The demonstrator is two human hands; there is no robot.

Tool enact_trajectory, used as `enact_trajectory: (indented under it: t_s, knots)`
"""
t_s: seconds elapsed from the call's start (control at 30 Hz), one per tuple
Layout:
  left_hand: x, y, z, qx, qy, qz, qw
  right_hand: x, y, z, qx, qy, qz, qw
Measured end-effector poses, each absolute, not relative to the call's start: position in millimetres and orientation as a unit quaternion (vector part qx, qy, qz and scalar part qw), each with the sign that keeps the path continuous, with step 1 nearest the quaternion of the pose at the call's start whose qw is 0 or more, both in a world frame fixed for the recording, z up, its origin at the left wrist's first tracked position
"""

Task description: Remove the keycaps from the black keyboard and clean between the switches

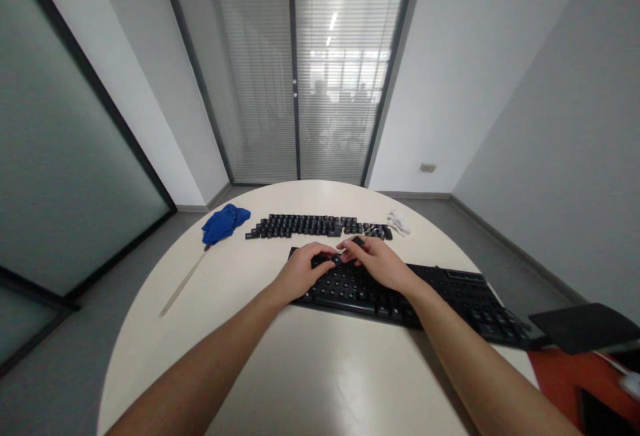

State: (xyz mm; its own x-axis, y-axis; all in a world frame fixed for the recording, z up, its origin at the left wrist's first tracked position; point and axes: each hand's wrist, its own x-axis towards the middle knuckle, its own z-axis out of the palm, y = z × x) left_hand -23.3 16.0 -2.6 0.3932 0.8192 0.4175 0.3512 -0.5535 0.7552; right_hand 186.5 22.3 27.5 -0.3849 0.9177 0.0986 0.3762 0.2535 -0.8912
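Observation:
A black keyboard (350,295) lies on the round pale table, with many of its keycaps off on the left part. Over its upper left area, my left hand (305,269) has its thumb and fingers closed around a small black keycap (337,259). Close beside it, my right hand (377,261) holds another black keycap (358,241) between its fingers, and its fingertips come near the left ones. Behind the hands, loose black keycaps (305,225) are laid out in rows.
A blue cloth (224,223) and a thin stick (184,284) lie at the left. White crumpled material (399,223) is beyond the right end of the keycap rows. At the right edge are a black flat object (585,327) and a red surface (570,383).

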Motion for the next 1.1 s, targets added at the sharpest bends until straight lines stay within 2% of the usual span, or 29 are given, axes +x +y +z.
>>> enact_trajectory:
  t_s: [0.17, 0.83, 0.97, 1.1]
  knots:
    - [-23, 9, 2, 0.823, 0.342, 0.394, 0.224, 183, 23, 24, -0.460, -0.706, 0.423, 0.333]
    - [-21, 7, 14, 0.882, 0.348, 0.299, 0.112, 181, 25, 21, -0.486, -0.676, 0.435, 0.343]
    - [-26, 19, 16, 0.845, 0.405, 0.335, 0.098, 191, 35, 15, -0.503, -0.638, 0.444, 0.378]
    - [-45, 40, 10, 0.796, 0.477, 0.366, 0.071, 195, 43, 7, -0.500, -0.627, 0.477, 0.361]
